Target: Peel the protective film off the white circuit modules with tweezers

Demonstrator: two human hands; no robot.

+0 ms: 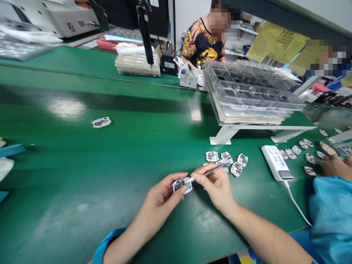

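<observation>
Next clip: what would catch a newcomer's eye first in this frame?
Low in the middle, the left hand pinches a small white part while the right hand works tweezers at it. Just behind lies a cluster of like parts on the green table, with one stray part far to the left. At right, a stack of clear trays sits on a white stand.

A small white plastic module with a dark circuit face sits tilted, face up, pinched above the green table, just near of the loose cluster of like white modules. A thin metal pair of tweezers slants down-left, its tip touching the module's right edge.
</observation>
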